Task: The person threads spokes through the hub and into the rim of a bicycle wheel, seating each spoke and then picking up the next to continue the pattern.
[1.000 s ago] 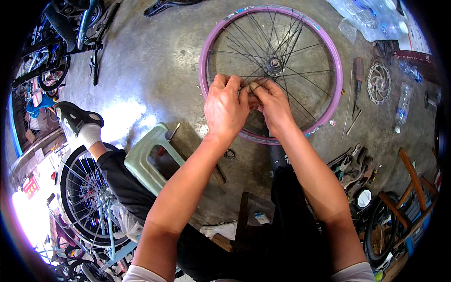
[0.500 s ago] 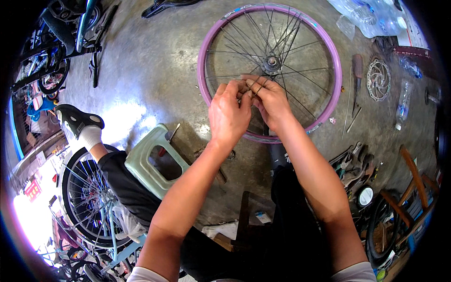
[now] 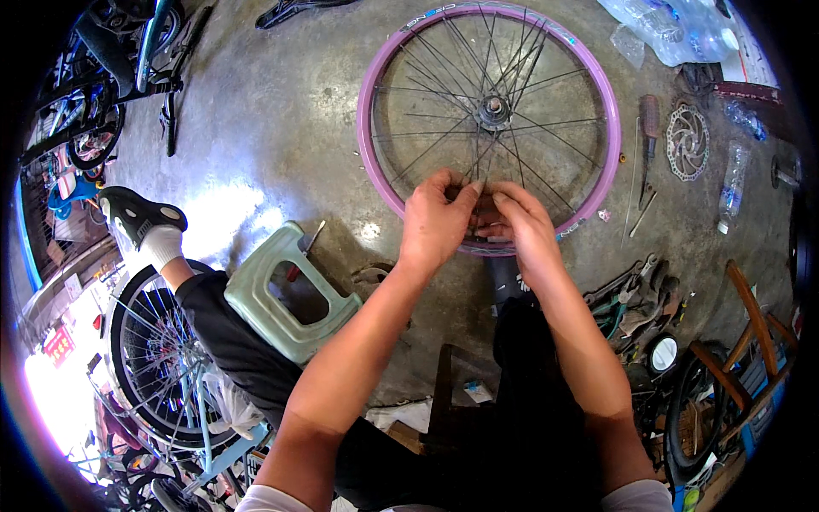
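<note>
A bicycle wheel with a pink rim (image 3: 380, 162), thin spokes and a metal hub (image 3: 494, 110) lies flat on the concrete floor in front of me. My left hand (image 3: 437, 220) and my right hand (image 3: 515, 224) meet at the near part of the rim. The fingers of both pinch the spokes there, thumbs and forefingers close together. What lies between the fingertips is too small to tell. My forearms come up from the lower edge, and my dark trousers and knees lie under them.
A pale green plastic stool (image 3: 281, 294) lies tipped at my left knee. Right of the wheel lie a screwdriver (image 3: 648, 128), a brake disc (image 3: 687, 141) and plastic bottles (image 3: 734, 183). Pliers and tools (image 3: 636, 303) are heaped at right. Another wheel (image 3: 158, 358) and bicycles stand at left.
Both hands have slid along the spokes toward the near rim, staying together. The wheel sits a little farther from me in the picture.
</note>
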The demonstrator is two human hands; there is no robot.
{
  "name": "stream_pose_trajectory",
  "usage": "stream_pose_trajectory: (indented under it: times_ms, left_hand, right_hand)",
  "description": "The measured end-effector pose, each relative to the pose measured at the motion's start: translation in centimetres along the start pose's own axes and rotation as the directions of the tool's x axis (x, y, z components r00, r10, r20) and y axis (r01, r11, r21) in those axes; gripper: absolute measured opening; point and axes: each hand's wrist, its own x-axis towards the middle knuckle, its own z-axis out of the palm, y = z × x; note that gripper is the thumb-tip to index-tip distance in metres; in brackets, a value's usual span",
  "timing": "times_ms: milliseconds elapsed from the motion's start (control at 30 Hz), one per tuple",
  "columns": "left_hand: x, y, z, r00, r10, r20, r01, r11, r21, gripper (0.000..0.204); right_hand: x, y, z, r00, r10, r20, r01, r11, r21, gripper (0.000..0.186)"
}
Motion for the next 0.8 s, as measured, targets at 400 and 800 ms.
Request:
stream_pose_trajectory:
  times_ms: [400,800]
  left_hand:
    - [-0.4,-2.0,-0.1,0.932,-0.107,0.345,0.224,0.92,-0.321,0.028]
    - [0.3,-4.1,-1.3,0.933,0.103,0.346,-0.146,0.984,0.101,0.028]
  right_hand:
    - [-2.4,-0.7,-3.3,0.996,-0.061,-0.072,0.046,0.981,-0.187,0.031]
    - [-2.4,-3.2,-6.3,0.991,-0.068,-0.12,0.029,0.953,-0.3,0.032]
